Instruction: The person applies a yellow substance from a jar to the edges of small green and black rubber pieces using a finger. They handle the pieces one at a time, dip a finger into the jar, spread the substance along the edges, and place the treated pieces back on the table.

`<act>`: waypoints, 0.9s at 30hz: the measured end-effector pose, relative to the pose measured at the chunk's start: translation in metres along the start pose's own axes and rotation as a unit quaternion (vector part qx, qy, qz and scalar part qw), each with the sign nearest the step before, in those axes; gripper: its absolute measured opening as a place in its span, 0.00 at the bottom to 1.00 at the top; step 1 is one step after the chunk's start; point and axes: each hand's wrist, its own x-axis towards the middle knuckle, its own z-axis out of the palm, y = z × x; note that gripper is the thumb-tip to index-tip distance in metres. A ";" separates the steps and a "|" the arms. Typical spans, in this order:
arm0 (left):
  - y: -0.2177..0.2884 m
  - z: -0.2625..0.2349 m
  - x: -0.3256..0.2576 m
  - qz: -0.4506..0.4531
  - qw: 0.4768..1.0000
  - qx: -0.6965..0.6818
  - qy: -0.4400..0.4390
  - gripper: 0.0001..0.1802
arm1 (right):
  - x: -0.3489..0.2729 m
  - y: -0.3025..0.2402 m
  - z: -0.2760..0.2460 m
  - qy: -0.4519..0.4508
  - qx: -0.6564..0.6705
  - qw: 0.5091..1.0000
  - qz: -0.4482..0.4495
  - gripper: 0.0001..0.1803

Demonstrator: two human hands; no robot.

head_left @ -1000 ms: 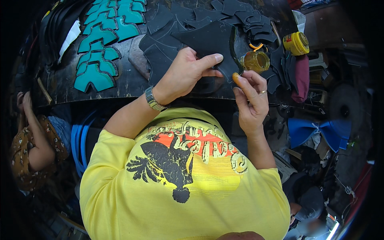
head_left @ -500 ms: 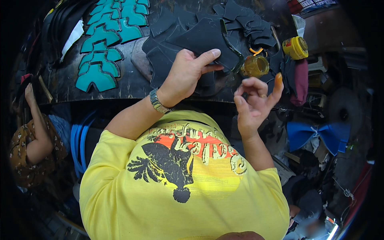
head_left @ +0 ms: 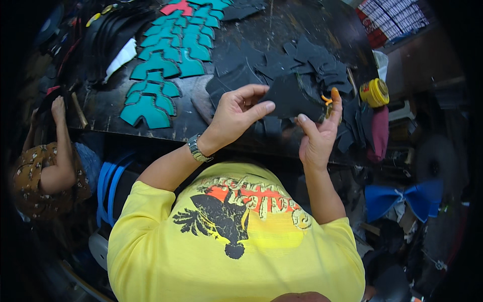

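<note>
My left hand (head_left: 240, 111) pinches the left edge of a flat black shaped piece (head_left: 292, 96) between thumb and fingers, above the dark table. My right hand (head_left: 322, 137) meets the piece's lower right corner with its thumb, its other fingers partly hidden behind. An amber, glue-like smear coats its raised fingertip. Behind that hand, the open jar is almost wholly hidden, with an orange loop (head_left: 325, 99) beside it. More black cut pieces (head_left: 317, 63) lie heaped just beyond.
Overlapping teal pieces with dark edges (head_left: 146, 113) run in rows along the left. A yellow jar (head_left: 375, 92) and a maroon cloth (head_left: 378, 136) are at the table's right edge. Another person (head_left: 48, 171) works at far left. Blue shaped sheets (head_left: 402, 201) hang lower right.
The black piece is turned and raised in my left hand. My right hand has moved up to it from in front of the open jar. The whole view has shifted.
</note>
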 end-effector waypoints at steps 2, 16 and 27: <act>0.010 -0.020 0.004 -0.025 0.990 0.135 -0.045 0.14 | 0.003 0.001 0.000 -0.049 -0.021 0.999 -0.012 0.52; -0.012 -0.147 0.214 -0.028 0.963 0.163 0.213 0.37 | -0.009 0.026 -0.010 -0.137 -0.133 0.982 0.004 0.49; -0.040 -0.160 0.271 -0.041 0.918 0.307 0.247 0.37 | -0.008 0.026 -0.018 -0.146 -0.142 0.979 0.005 0.49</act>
